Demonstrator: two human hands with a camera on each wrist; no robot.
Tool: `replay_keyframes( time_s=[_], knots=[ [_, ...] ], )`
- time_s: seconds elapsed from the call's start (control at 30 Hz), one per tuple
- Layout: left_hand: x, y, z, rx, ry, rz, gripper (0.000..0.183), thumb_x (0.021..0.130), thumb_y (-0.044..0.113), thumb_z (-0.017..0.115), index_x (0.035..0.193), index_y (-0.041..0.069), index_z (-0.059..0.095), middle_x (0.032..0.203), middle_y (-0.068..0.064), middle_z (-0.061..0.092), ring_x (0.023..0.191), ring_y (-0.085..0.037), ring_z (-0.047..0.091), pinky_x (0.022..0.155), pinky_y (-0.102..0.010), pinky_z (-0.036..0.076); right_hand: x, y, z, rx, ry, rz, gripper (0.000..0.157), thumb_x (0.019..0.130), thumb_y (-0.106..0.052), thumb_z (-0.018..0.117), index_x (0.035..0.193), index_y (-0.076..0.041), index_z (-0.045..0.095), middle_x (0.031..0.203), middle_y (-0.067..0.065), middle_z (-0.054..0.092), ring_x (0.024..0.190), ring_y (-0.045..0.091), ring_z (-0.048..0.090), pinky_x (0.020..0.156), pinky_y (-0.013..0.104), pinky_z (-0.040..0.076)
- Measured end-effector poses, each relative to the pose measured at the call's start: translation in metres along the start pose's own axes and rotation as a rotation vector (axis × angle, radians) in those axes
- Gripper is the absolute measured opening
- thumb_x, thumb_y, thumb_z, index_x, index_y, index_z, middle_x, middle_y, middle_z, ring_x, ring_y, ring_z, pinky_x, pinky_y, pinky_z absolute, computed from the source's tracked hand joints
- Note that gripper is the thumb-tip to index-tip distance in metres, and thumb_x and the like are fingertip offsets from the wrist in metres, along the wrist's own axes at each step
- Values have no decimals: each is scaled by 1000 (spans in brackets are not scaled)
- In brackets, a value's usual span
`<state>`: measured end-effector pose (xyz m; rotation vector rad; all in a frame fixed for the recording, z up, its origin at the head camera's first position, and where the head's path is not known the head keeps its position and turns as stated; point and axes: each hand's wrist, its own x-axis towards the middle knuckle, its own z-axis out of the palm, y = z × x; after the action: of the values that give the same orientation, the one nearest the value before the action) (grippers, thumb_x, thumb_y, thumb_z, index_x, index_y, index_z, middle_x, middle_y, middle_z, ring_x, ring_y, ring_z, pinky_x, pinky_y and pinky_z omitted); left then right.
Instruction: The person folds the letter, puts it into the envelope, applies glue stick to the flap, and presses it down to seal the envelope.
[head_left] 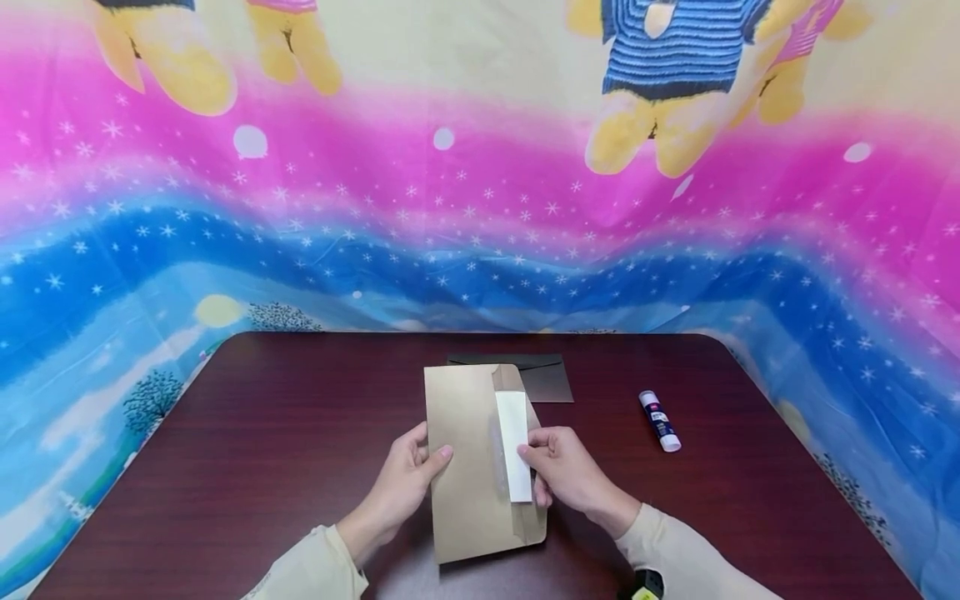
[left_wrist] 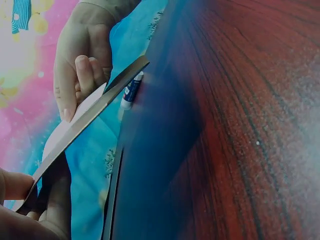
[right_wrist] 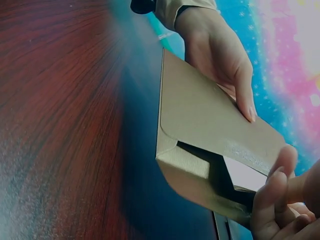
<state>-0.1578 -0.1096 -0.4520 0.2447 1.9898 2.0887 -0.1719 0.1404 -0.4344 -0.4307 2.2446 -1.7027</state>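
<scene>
A gold-brown envelope (head_left: 465, 500) is held up above the table with its opening toward the right. My left hand (head_left: 401, 479) grips its left edge, thumb on the near face and fingers behind. A folded white paper (head_left: 514, 458) sticks partly out of the opening; the rest is hidden inside. My right hand (head_left: 570, 467) pinches the paper's outer edge beside the envelope's flap. In the right wrist view, the envelope (right_wrist: 205, 110) gapes at its mouth around the white paper (right_wrist: 242, 175), and a whitish smear (right_wrist: 247, 154) shows near the edge.
Behind the held envelope, a second dark brown envelope (head_left: 551, 385) lies on the dark red wooden table (head_left: 300, 417). A glue stick (head_left: 659, 422) with a white cap lies to the right. A printed cloth (head_left: 480, 192) hangs around the table's far and side edges.
</scene>
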Motion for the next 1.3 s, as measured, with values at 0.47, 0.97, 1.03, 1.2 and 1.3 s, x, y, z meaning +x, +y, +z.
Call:
replay_keyframes(
  time_s=[0.47,0.97,1.03,1.2,1.3],
  knots=[
    [2,-2,8,37,13,45,47,105,15,53,148,1,40,118,-24,72,104,-26,73,99,-39,55,2,-3,3,-32,2,30,24,103,-7,47,106,12,62,50,-4,44,37,3,38,40,18,34],
    [0,-4,8,12,-35,40,41,103,10,54,141,-4,45,107,-27,73,84,-19,75,77,-30,61,2,-5,4,-77,-161,-2,26,106,-7,44,93,11,57,46,-8,40,35,-1,36,39,17,29],
    [0,-4,8,12,-43,43,42,103,11,54,142,-4,44,107,-27,73,84,-19,75,76,-31,61,2,-5,3,-72,-180,-2,26,105,-6,43,93,12,57,48,-8,41,35,-2,36,39,16,29],
    [-1,-4,8,17,-47,47,43,104,11,53,144,-2,43,107,-28,73,84,-20,75,76,-31,61,3,-5,4,11,-198,45,29,106,-8,40,97,11,59,60,-7,50,35,-2,36,42,16,30],
    [-1,-5,9,12,-40,44,41,104,11,52,142,-2,43,107,-27,73,84,-20,75,75,-31,61,4,-6,6,76,-186,87,28,106,-11,40,96,7,60,57,-9,47,35,-1,35,43,16,30]
  ],
)
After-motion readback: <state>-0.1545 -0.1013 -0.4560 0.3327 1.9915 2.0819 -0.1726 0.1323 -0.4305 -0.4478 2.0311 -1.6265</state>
